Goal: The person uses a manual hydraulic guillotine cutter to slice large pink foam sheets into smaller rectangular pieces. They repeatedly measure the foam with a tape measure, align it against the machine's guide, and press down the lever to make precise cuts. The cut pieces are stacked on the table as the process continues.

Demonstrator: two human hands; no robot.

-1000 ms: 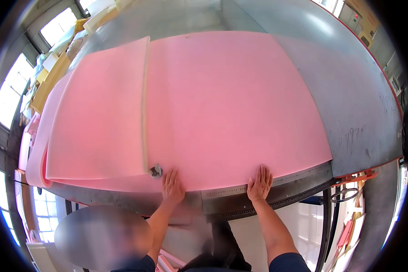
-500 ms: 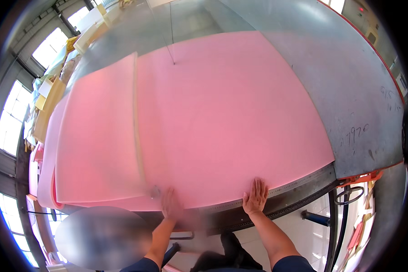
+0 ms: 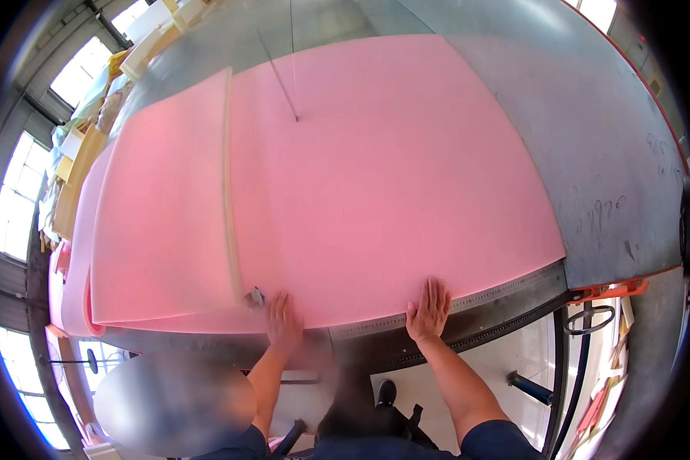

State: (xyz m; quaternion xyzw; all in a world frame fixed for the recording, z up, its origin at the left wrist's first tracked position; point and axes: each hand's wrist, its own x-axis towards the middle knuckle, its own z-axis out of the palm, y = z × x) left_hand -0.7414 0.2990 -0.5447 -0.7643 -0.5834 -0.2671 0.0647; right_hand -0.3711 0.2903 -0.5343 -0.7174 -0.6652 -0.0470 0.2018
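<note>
A large pink foam sheet [image 3: 391,176] lies on the metal table, with its near edge along a ruler strip [image 3: 498,290]. My left hand [image 3: 285,320] lies flat at that edge, fingers stretched forward on the foam. Farther right along the same edge, my right hand [image 3: 431,308] rests with its fingers out and its thumb apart; nothing is in either hand. Just left of my left hand sits a small grey metallic piece [image 3: 256,297], too small to name. A folded-over foam layer [image 3: 161,207] covers the sheet's left part.
Bare grey metal tabletop [image 3: 590,169] borders the foam on the right. A thin dark rod [image 3: 280,80] reaches down to the sheet from the far side. Foam pieces [image 3: 80,184] are stacked along the left. A blurred oval patch [image 3: 176,402] hides the lower left.
The view has shifted, so the table edge and both hands appear a little higher. Both hands stay at the foam's near edge. A dark shoe now shows below the table.
</note>
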